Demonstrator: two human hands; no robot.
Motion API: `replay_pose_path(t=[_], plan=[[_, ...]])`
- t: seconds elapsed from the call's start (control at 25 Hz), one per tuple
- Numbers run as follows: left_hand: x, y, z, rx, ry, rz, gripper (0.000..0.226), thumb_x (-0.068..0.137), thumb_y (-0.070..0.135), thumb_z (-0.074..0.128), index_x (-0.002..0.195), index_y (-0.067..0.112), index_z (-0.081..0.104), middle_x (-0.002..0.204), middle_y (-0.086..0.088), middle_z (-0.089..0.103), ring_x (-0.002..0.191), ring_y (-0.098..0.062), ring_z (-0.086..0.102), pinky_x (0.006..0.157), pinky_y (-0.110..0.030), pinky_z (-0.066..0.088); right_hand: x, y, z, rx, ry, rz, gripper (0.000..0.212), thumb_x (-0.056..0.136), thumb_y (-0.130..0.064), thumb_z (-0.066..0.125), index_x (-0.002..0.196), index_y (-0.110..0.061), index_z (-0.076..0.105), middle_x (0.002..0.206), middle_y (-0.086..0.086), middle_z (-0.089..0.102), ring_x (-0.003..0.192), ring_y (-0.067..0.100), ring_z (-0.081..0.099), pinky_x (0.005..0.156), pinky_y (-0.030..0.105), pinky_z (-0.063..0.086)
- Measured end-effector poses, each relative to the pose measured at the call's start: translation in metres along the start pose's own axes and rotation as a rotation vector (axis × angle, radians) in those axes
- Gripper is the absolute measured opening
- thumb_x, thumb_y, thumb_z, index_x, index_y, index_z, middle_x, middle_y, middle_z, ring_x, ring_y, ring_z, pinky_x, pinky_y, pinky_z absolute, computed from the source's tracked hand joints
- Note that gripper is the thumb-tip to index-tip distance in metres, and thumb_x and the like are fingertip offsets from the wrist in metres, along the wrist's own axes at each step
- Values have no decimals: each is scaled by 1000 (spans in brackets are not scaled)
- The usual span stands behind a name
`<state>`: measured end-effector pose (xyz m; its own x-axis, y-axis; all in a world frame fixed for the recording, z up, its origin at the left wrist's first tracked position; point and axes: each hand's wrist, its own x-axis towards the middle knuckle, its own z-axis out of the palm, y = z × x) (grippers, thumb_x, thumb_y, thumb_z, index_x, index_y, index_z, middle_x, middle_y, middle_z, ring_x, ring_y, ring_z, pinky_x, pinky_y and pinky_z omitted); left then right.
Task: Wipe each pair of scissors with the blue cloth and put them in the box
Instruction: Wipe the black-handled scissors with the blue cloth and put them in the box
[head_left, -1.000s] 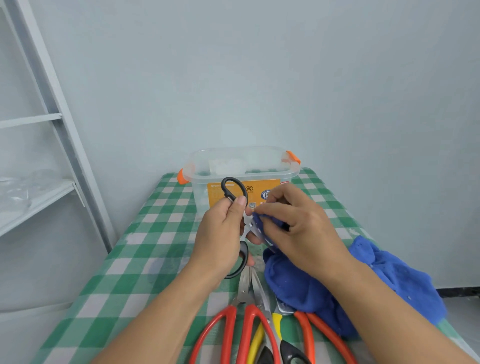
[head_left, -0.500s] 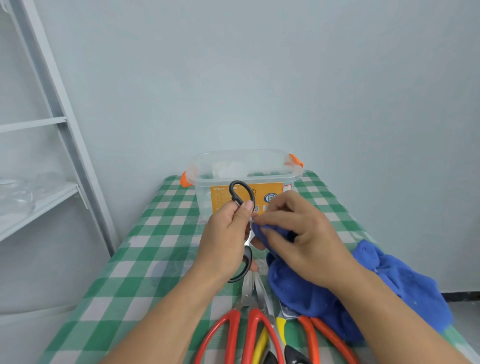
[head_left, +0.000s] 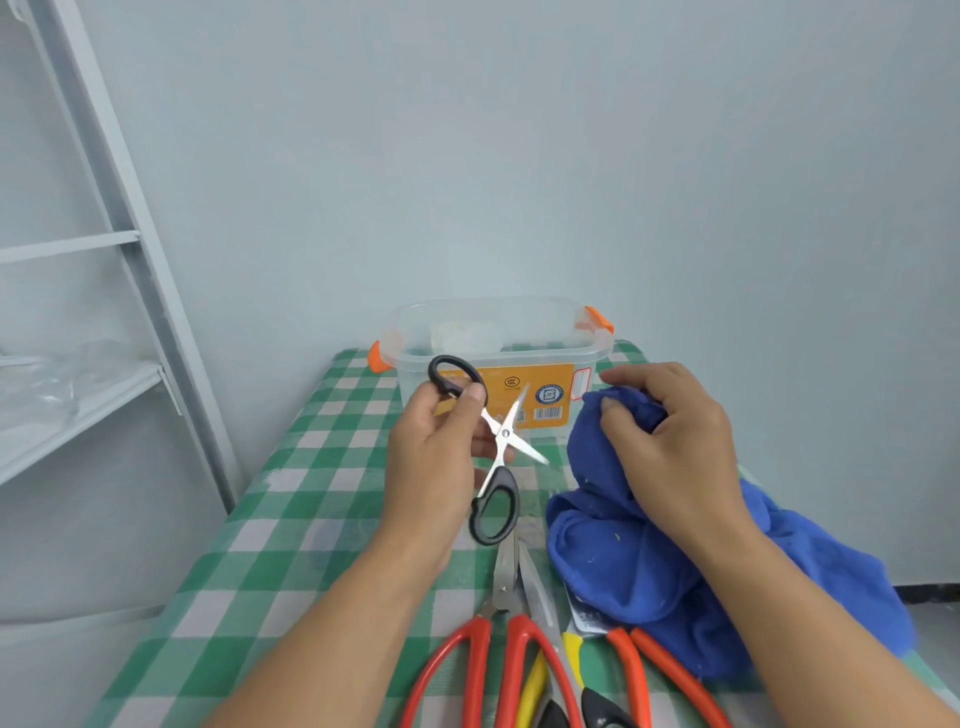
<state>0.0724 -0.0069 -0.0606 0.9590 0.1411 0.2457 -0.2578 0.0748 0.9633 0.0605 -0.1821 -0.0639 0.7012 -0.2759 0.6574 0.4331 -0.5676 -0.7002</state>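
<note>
The left hand (head_left: 436, 457) holds the black-handled scissors (head_left: 503, 432) up in the middle of the frame, above the worktop (head_left: 260, 545). Its grip is clamped on the upper handle loop, and the blades are spread apart in a cross in front of the box label. To the right, clear of the scissors, the right hand (head_left: 675, 447) has its grip clamped on a bunched fold of the blue cloth (head_left: 639, 566). The rest of the cloth lies heaped at lower right. The clear box (head_left: 540, 358) with orange latches stands open-topped at the worktop's far end. Along the bottom edge lie red-handled scissors (head_left: 503, 587) and orange-handled ones (head_left: 631, 660), which are partly under the cloth. A grey shelf (head_left: 78, 395) stands at the left.
</note>
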Motion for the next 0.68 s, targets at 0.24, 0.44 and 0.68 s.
replay_pose_path(t=[0.24, 0.44, 0.68], plan=[[5, 8, -6, -350, 100, -60, 11, 94, 5, 65, 88, 6, 56, 76, -13, 69, 74, -28, 73, 70, -35, 61, 3, -9, -10, 171, 103, 118, 25, 81, 6, 64, 90, -18, 64, 78, -14, 71, 81, -3, 67, 73, 10, 49], [0, 8, -1, -372, 77, -55, 20, 92, -1, 66, 83, 6, 50, 89, -19, 74, 87, -34, 75, 80, -39, 61, -15, -27, 0, 221, 53, -68, 24, 73, -7, 64, 83, -28, 66, 85, -23, 69, 82, -5, 65, 72, 5, 44], [-6, 9, 7, -412, 56, -45, 20, 97, -1, 59, 87, 9, 45, 89, -20, 72, 92, -30, 76, 82, -34, 62, -20, -24, 13, 271, -69, -77, 19, 74, -10, 67, 83, -27, 67, 82, -18, 70, 80, 3, 66, 72, 9, 46]])
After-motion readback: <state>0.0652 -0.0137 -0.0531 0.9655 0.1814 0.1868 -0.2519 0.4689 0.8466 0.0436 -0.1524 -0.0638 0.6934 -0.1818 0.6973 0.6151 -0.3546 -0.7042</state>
